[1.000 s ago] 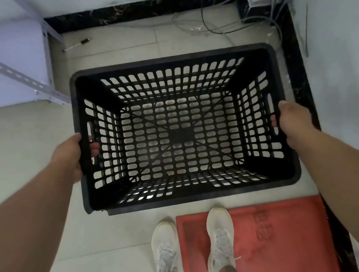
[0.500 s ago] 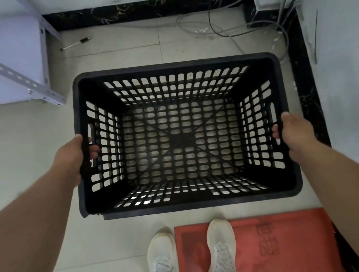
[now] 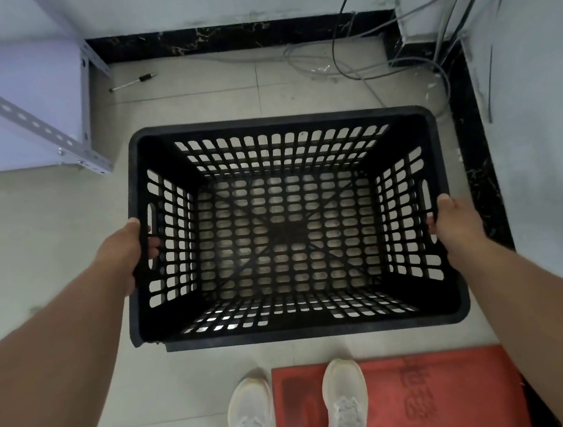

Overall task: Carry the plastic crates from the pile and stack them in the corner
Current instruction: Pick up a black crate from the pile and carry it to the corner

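1. As the crate point(image 3: 291, 226) hangs open side up between both arms, its short ends face the hands, each end having one handle slot; judged: this keeps the load level and the long side square to the back wall.
2. Left hand point(image 3: 126, 250): closed on the left end wall at the slot; fingers point(image 3: 154, 245) curl through to the inside, thumb on the outer rim; firm hold on the crate.
3. Right hand point(image 3: 456, 225): closed on the right end wall at its slot; fingertips just show inside the wall, palm outside; same hold, mirrored.
4. Crate position: over the tiled floor point(image 3: 181, 113), near the corner where the dark skirting point(image 3: 469, 138) turns; whether the base touches the floor I cannot tell; no other crate under it, so judged the first of the stack, set-down step in hand.
5. Judged: held off the right wall and short of the cables point(image 3: 345, 63), to avoid pinching them.
6. Feet: left shoe point(image 3: 252, 414) on tile, right shoe point(image 3: 345, 400) on the red mat point(image 3: 456, 395); stance close behind the crate.
7. Counts: crates 1; hands 2; shoes 2; mats 1; pens point(image 3: 133, 82) 1, on the floor by the shelf frame point(image 3: 30, 122); shelf frames 1; cables several, tangled, not countable.
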Demonstrator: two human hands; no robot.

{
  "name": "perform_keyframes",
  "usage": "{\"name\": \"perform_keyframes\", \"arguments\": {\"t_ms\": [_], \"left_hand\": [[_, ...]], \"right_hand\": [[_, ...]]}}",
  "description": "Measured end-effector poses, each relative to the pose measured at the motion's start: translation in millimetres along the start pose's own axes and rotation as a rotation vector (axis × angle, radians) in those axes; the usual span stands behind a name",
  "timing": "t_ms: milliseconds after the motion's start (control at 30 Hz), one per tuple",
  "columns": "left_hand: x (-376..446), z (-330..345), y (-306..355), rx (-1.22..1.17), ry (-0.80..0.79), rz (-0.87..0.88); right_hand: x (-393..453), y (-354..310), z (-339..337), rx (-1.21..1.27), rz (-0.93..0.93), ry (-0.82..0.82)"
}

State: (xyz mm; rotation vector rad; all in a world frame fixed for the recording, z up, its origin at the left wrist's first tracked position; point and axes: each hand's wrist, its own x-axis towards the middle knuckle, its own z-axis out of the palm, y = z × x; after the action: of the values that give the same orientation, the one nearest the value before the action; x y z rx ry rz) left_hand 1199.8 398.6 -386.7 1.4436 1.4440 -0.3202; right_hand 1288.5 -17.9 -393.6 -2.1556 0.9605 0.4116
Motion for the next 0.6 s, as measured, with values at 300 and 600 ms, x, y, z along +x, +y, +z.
{"name": "perform_keyframes", "arguments": {"t_ms": [300, 600], "left_hand": [[-88, 9, -45, 0.292, 0.264, 0.191], [-246, -46, -57, 0.154, -0.046, 0.197]], "right_hand": [[-89, -11, -3, -0.500, -0.258, 0.057], [-226, 4, -50, -0.242, -0.169, -0.287]]}}
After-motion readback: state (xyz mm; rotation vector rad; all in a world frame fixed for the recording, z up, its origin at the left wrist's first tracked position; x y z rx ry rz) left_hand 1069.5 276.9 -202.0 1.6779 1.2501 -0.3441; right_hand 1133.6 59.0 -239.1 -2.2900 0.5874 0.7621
